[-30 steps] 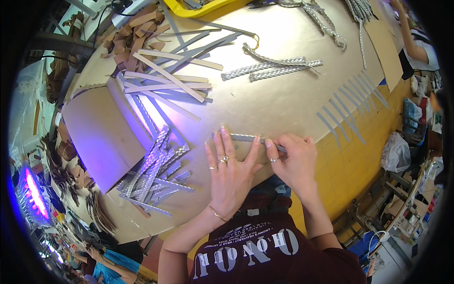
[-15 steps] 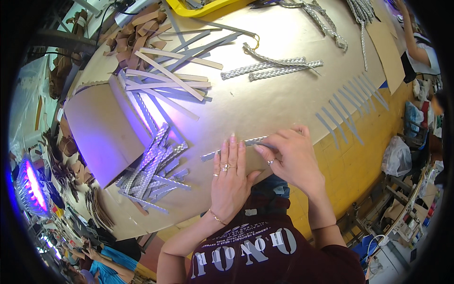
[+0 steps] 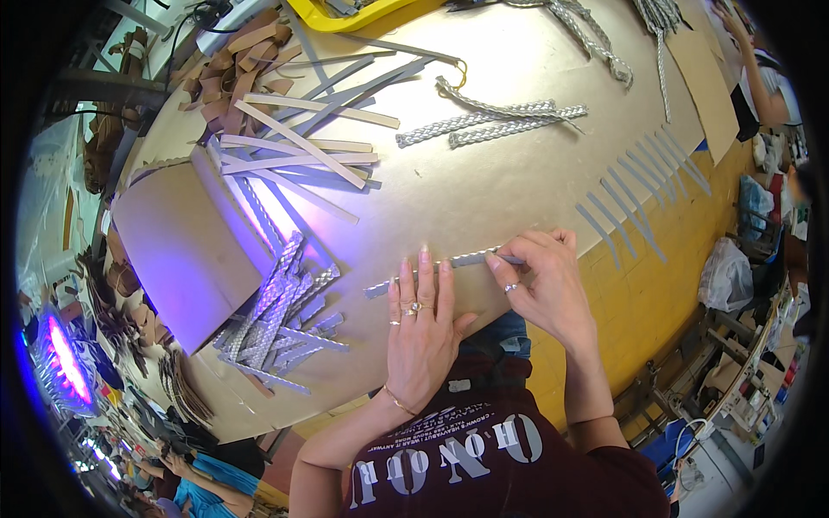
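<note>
A silvery braided strip point(image 3: 377, 290) lies across the table near its front edge. My left hand point(image 3: 421, 337) rests flat over it, fingers stretched out and close together. A thin grey strip point(image 3: 469, 262) runs along the braid to the right of those fingers. Thumb and fingertips of my right hand point(image 3: 550, 285) pinch the grey strip toward its right end, hiding part of both layers. Left of my hands is a loose heap of similar silvery braided strips point(image 3: 281, 319), some with grey backing.
Several grey strips point(image 3: 639, 220) hang in a row on the right table edge. A curved brown panel point(image 3: 186, 250) stands at left, near pale flat strips point(image 3: 302, 142). Braided pieces point(image 3: 518, 125) lie farther back, below a yellow tray point(image 3: 371, 19). Other people are at both sides.
My right hand has slid a little to the right along the strip, and more of the grey layer shows between my hands. My left hand stays pressed in place.
</note>
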### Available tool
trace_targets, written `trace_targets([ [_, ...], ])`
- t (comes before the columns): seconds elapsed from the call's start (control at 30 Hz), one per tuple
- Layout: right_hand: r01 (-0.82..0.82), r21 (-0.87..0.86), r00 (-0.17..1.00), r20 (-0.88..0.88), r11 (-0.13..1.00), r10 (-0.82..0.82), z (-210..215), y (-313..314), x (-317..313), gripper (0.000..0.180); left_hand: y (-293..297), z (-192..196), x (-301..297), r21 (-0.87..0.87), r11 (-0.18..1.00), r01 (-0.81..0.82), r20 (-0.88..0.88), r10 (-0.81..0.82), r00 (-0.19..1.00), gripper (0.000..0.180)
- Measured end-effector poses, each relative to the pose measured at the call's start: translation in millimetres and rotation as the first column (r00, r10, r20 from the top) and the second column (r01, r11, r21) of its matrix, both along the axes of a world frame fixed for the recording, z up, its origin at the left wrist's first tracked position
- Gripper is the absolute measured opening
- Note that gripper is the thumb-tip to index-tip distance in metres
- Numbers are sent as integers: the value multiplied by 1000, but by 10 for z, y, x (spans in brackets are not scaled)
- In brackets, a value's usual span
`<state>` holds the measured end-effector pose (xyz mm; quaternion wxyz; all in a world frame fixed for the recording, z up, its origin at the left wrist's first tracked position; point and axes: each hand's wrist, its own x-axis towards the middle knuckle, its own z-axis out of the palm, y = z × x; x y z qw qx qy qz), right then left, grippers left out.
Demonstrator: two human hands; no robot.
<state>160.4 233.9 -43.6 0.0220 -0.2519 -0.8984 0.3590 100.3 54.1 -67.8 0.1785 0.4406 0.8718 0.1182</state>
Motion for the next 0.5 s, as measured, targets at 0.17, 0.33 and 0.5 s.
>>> trace_targets([
  [0.17, 19, 16, 1000, -22, 1000, -19, -53, -9, -3, 15, 14, 20, -6, -7, 1000, 1, 14, -1, 1000, 73],
  [0.33, 19, 13, 1000, 15, 1000, -20, -50, -17, 11, 14, 38, 21, 9, -15, 1000, 9, -4, -9, 1000, 73],
  [0.5, -23, -77, 999, -39, 997, 21, -48, 47, 60, 13, 38, 14, 17, -10, 1000, 5, 31, -4, 1000, 77],
])
